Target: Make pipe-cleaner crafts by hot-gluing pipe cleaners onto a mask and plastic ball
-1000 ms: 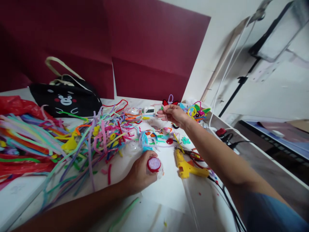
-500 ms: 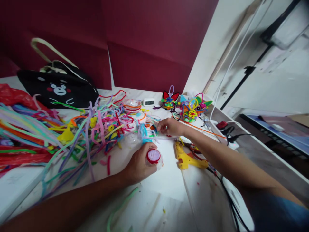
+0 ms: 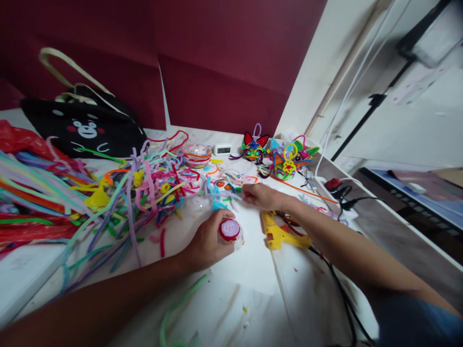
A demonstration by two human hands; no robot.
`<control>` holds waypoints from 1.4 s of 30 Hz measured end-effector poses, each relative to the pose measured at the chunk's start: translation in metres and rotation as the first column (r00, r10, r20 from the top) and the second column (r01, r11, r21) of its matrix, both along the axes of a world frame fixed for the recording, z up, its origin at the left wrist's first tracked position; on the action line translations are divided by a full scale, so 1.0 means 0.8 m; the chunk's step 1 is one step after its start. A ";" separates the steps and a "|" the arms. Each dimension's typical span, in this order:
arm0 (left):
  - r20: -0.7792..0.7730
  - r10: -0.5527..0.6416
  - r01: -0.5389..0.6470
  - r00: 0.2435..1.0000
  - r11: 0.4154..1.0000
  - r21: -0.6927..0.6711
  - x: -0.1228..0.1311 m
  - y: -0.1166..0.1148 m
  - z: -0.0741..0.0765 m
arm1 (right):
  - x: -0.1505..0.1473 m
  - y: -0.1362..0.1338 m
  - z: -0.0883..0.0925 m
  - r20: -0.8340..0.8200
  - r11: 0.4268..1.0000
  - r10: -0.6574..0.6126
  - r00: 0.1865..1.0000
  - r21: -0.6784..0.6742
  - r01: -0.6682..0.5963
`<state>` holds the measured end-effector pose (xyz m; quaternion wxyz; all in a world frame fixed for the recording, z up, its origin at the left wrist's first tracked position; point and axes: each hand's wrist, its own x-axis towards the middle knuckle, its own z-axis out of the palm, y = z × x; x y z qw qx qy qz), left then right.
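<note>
My left hand (image 3: 211,241) is wrapped round a small clear cup-like piece topped by a lilac coil with a red rim (image 3: 229,230). Up and to the right, the fingers of my right hand (image 3: 258,195) are pressed together at the end of a pale lilac strip (image 3: 231,195); the fingertips are partly hidden. Short blue strips (image 3: 210,185) and a small round piece with orange and blue (image 3: 223,185) lie left of it. A yellow glue gun (image 3: 284,237) rests below my right forearm.
Colourful pipe cleaners (image 3: 155,188) cover the left side. A black bag (image 3: 87,130), a white digital clock (image 3: 222,149) and decorated mask-like figures (image 3: 253,147) stand at the back. A power strip (image 3: 350,209) with cables lies right.
My right hand has moved slightly right and down, away from the blue strips, with the lilac strip at its fingers. My left hand still holds the lilac-topped piece.
</note>
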<state>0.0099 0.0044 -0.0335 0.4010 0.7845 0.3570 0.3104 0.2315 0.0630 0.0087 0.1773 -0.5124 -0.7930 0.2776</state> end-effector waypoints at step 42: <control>0.013 -0.003 0.004 1.000 1.000 -0.010 0.001 0.000 0.000 | 0.025 -0.026 0.039 -0.654 0.932 -0.325 0.683 -0.346 0.112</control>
